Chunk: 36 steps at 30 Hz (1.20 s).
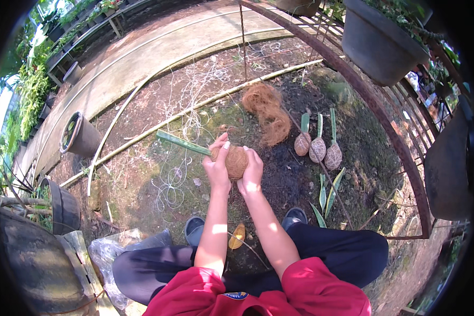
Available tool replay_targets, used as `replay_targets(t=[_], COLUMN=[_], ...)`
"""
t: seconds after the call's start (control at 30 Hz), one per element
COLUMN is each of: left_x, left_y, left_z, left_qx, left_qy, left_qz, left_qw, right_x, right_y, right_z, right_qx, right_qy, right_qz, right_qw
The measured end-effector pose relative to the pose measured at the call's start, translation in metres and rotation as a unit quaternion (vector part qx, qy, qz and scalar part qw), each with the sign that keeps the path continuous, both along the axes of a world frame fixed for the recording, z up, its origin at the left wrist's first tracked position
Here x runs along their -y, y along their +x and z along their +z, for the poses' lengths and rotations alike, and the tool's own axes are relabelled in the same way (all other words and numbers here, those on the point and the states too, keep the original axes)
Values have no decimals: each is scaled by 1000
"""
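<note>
My left hand (pixel 217 166) and my right hand (pixel 251 174) both clasp a brown fibre ball (pixel 236 160) wrapped round the base of a green leaf cutting (pixel 181 142) that sticks out to the left. The hands press it from either side above the ground. Three finished fibre-wrapped cuttings (pixel 317 148) lie in a row to the right. A loose pile of coconut fibre (pixel 268 110) lies just beyond the hands. White string (pixel 176 174) trails over the soil to the left.
Loose green leaves (pixel 326 195) lie right of my knee. A dark pot (pixel 79 134) stands to the left, another pot (pixel 63 208) nearer. A rusty curved metal rack (pixel 384 121) with hanging pots (pixel 379 42) runs on the right. A concrete path (pixel 158 47) lies beyond.
</note>
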<state>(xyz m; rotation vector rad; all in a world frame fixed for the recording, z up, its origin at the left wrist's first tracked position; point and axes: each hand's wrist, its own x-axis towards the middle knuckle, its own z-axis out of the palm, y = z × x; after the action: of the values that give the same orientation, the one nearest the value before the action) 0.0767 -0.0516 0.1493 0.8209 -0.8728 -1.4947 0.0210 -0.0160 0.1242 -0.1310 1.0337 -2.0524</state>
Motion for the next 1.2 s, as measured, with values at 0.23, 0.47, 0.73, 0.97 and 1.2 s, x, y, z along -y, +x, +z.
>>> replay_targets(t=[0.23,0.47,0.73,0.97,1.2], left_x=[6,15,28,14,11], left_y=[2,1,21,-1,0], left_z=[11,-7,5,12,1], left_qx=[-140,185,-82,-22,-12], left_qy=[168,-115,202,62,15], left_qz=[24,38,-2,-69,-79], left_qw=[976,975,976,995,997], right_x=[3,8,-2,10,10], right_y=[-9,-13,-5,6,5], right_z=[15,3,23,-5,0], right_qx=[-456,27,-640,-142,100], right_qy=[-26,-16,-64,-2,-53], right_qz=[-107,64,-33,-53,7], right_qw=[883,997,765,988,994])
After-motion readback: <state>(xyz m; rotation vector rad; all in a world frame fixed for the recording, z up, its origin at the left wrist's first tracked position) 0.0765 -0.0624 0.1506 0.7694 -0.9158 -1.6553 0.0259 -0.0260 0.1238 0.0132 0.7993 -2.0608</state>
